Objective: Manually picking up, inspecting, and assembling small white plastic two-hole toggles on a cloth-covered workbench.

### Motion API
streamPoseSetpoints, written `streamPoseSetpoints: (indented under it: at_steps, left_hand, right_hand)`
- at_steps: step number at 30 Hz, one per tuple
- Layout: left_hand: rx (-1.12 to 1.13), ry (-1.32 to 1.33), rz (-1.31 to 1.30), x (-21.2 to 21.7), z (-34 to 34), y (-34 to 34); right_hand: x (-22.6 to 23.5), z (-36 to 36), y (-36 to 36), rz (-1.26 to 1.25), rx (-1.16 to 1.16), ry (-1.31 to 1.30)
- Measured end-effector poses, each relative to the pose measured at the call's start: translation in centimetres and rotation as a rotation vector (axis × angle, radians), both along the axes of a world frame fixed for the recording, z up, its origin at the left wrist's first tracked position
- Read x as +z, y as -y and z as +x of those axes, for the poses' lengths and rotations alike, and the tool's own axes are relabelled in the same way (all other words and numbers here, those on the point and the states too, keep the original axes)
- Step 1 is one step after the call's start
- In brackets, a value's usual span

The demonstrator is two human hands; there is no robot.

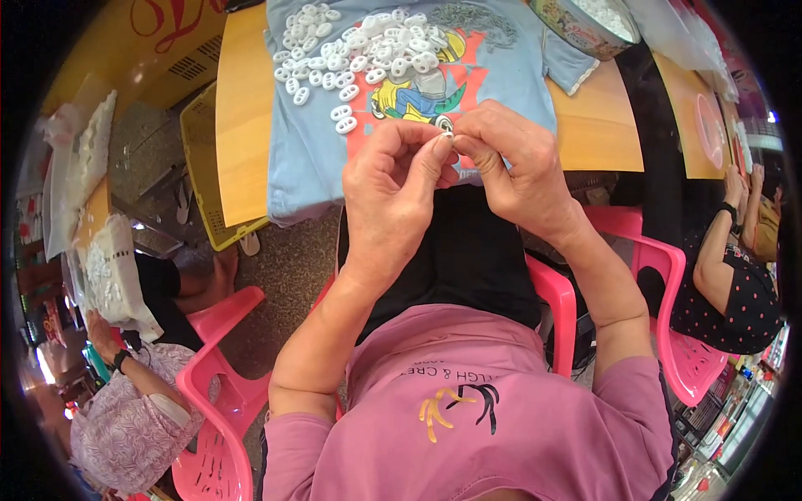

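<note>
My left hand (398, 179) and my right hand (520, 163) meet fingertip to fingertip over the near edge of the table. Both pinch a tiny white piece (448, 134), which the fingers mostly cover, so its full shape is hidden. Just beyond them, a pile of white oval plastic pieces with two holes (384, 52) lies on a light blue printed T-shirt (305, 163) spread over the table. Two such pieces (343, 118) sit apart from the pile, close to my left hand.
A round tin (576, 27) of white pieces stands at the far right on the wooden table (597, 125). A yellow crate (200, 167) is beside the table's left end. Co-workers sit on pink chairs at left (219, 434) and right (681, 359).
</note>
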State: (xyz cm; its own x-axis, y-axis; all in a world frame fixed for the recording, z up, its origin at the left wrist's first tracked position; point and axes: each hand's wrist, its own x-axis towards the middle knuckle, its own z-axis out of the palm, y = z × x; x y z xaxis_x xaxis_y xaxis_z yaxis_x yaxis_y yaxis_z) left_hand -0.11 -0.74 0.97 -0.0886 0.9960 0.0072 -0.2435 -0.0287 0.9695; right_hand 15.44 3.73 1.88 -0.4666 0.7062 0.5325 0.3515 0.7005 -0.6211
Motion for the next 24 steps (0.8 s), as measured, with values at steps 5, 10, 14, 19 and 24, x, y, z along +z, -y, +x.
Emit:
streamPoseSetpoints:
  at_steps: [5, 10, 14, 19, 24]
  left_hand:
    - [-0.013, -0.008, -0.005, 0.2, -1.5, -0.4]
    - [0.053, 0.053, -0.108, 0.3, -4.4, 1.3]
    - [0.140, 0.066, -0.129, -0.7, -6.7, 2.3]
    - [0.205, 0.045, -0.122, -1.0, -8.2, 2.9]
    - [0.222, 0.057, -0.118, -1.0, -8.4, 3.0]
  right_hand:
    - [0.0, -1.2, -0.6, -0.039, 0.036, -0.022]
    - [0.7, -2.9, -2.4, -0.372, 0.176, -0.018]
    - [-1.5, -5.4, -5.2, 0.002, 0.155, 0.041]
    - [-1.8, -7.3, -6.0, 0.242, 0.205, 0.337]
    - [-2.1, -7.4, -6.1, 0.441, 0.258, 0.363]
